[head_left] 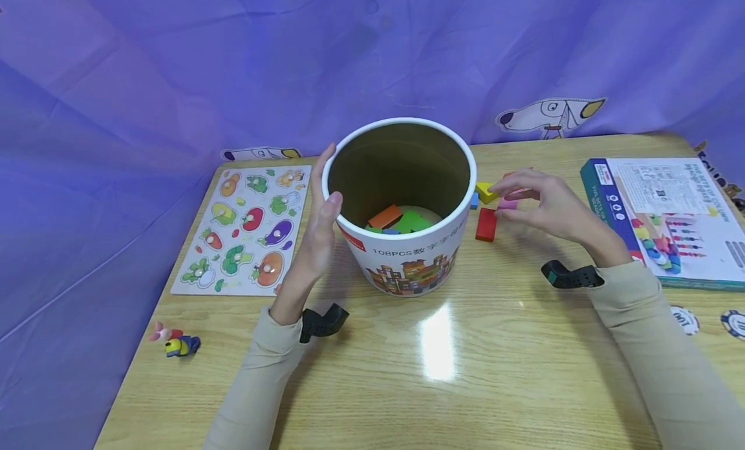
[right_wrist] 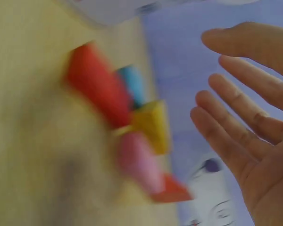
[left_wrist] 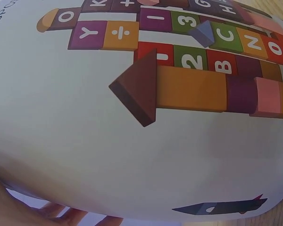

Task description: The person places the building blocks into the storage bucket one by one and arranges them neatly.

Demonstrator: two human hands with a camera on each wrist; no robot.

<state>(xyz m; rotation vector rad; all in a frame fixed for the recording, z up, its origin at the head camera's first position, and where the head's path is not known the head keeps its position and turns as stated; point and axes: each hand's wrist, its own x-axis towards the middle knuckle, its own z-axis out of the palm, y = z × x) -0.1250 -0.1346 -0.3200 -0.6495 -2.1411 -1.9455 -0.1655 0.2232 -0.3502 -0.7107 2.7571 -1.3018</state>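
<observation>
A large white bucket [head_left: 401, 256] with printed building blocks stands upright on the table; an orange block [head_left: 385, 216] and green blocks [head_left: 414, 221] lie inside it. My left hand [head_left: 319, 227] rests against the bucket's left side, fingers extended along the wall and thumb near the rim. In the left wrist view, fingertips [left_wrist: 70, 215] show at the bucket's edge. My right hand [head_left: 550, 204] hovers by loose blocks right of the bucket, thumb and fingers apart, holding nothing. Those are a red block [head_left: 485, 224], a yellow block [right_wrist: 152, 126], a pink block [right_wrist: 137, 157] and a blue block [right_wrist: 131, 84].
A vegetable puzzle board [head_left: 238, 230] lies left of the bucket, with small toy figures [head_left: 183, 345] nearer the front. To the right are a boxed set [head_left: 669, 217] and poker chips [head_left: 685, 321]. A purple curtain [head_left: 372, 62] hangs behind the table.
</observation>
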